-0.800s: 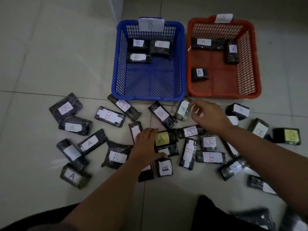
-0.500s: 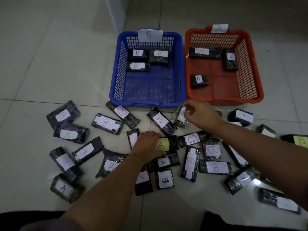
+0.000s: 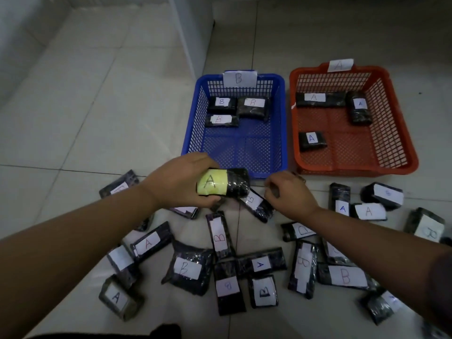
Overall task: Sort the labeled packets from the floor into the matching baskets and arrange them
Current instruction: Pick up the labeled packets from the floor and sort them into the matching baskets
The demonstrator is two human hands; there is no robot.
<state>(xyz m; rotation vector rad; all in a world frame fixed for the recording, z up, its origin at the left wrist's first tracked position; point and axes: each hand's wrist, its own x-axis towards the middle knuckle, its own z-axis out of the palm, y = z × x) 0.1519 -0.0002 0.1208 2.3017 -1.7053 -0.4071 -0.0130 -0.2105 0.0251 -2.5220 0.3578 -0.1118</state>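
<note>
Gripping a dark packet with a yellow A label (image 3: pixel 223 185), the left hand (image 3: pixel 181 183) holds it up off the floor, just in front of the blue basket's (image 3: pixel 282 133) near rim, fingers wrapped over the top and thumb under. The right hand (image 3: pixel 288 194) sits low beside it, fingers curled in toward the palm near a B packet (image 3: pixel 256 204) on the floor; can't tell if it pinches anything (fingertips are hidden).

Blue basket carries a paper B tag (image 3: pixel 239 78) on its far wall and holds three B packets (image 3: pixel 234 110) bunched in the far left corner. Orange basket (image 3: pixel 406 152), right beside it, has an A tag (image 3: pixel 340 65) and three A packets: one long one (image 3: pixel 319 99) along the far wall, one (image 3: pixel 359 107) toward the far right, one (image 3: pixel 312 140) alone near the left wall.

Approx. twenty more packets lie scattered on the tiled floor (image 3: pixel 73 123) in front of the baskets, mixed A and B, some overlapping, a few w/ labels too blurred or turned to read. A white post (image 3: pixel 186 33) rises at the far side, left of the blue basket.
</note>
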